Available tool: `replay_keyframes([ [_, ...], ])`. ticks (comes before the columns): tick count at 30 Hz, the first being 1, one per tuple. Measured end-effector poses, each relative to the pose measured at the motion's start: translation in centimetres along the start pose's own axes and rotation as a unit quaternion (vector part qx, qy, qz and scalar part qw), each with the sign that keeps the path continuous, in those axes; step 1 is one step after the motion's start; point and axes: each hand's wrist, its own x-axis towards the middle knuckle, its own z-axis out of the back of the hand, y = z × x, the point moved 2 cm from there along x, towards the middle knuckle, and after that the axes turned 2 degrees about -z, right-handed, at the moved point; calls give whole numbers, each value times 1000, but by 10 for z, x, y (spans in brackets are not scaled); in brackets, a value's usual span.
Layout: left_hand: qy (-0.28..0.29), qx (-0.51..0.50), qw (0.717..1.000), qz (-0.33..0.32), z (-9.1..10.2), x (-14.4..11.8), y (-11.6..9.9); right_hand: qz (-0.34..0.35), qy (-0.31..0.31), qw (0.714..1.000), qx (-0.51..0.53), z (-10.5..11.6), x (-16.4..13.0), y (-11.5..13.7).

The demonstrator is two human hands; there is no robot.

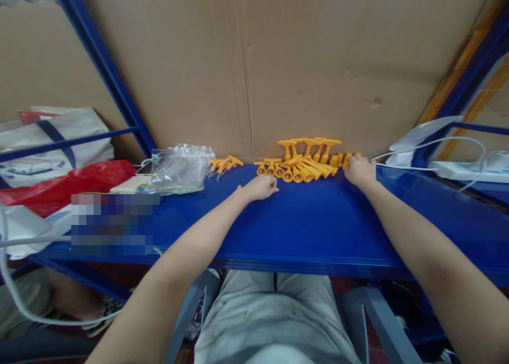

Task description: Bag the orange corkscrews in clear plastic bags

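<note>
Orange T-handled plastic pieces (304,163) — heaped

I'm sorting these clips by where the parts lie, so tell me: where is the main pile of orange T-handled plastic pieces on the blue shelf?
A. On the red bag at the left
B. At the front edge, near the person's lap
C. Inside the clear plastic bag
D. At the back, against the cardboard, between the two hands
D: the orange pieces lie heaped against the cardboard, with the left hand and right hand at either end.
</note>
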Motion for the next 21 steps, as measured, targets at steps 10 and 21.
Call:
replay_keyframes([
  [10,-1,11,1000,5,1,-1,-1,-31,5,999,39,11,-3,3],
  [21,-5,97,995,23,29,-11,-12,-61,35,991,118,8,0,-2],
])
